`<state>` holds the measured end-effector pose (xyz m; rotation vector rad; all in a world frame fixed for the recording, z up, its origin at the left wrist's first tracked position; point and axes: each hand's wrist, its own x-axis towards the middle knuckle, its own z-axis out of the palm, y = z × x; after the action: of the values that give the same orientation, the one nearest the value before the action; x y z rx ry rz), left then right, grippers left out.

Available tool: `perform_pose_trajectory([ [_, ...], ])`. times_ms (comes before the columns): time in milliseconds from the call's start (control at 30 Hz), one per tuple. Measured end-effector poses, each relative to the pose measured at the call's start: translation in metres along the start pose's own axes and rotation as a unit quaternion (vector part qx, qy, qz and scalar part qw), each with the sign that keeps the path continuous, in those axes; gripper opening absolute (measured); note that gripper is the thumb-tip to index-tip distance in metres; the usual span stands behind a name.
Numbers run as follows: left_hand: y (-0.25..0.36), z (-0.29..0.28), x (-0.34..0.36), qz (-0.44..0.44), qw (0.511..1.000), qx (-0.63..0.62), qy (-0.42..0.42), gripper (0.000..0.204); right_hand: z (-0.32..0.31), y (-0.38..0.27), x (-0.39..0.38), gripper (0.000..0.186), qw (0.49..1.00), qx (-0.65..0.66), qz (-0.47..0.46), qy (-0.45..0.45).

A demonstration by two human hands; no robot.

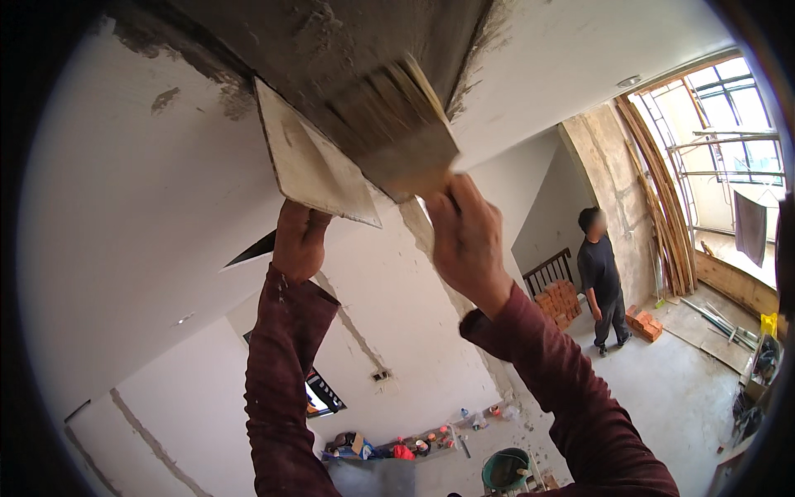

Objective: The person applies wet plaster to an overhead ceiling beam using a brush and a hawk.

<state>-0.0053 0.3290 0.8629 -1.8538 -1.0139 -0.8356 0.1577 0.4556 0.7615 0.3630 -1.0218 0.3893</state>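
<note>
Bright daylight from the window (749,95) at right, grey overhead patch (331,37) dim, brush (402,132) slightly blurred, edges bowed (corners black)

You're on a building site, or an indoor reno at least. Look at the rough grey patch (273,33) across the ceiling (563,91) up top, the patched channels (352,327) in the wall (426,323) at lower centre, brick piles (559,304) right of centre, tall timber planks (667,207) and scaffold poles (725,139) upper right, plus your bucket (489,474) at the bottom.
</note>
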Motion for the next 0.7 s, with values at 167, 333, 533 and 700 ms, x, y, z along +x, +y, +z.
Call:
perform_pose_trajectory([
  [167,0.014,0.005,0.006,-0.048,0.999,0.003,-0.003,0.026,0.021,0.031,0.015,0.012,0.996,-0.088,-0.011,-0.015],
  [333,0.014,0.005,0.005,-0.001,1.000,-0.011,0.018,0.022,-0.025,0.058,-0.057,0.018,0.970,-0.173,0.161,-0.060],
  [533,0.012,0.006,0.004,0.002,0.999,-0.037,-0.007,0.023,-0.027,0.019,-0.045,0.021,0.995,-0.053,0.084,0.030],
  [700,0.013,0.005,0.008,-0.002,0.997,-0.080,0.003,0.021,0.007,-0.001,-0.007,0.009,0.999,0.023,0.034,0.018],
])
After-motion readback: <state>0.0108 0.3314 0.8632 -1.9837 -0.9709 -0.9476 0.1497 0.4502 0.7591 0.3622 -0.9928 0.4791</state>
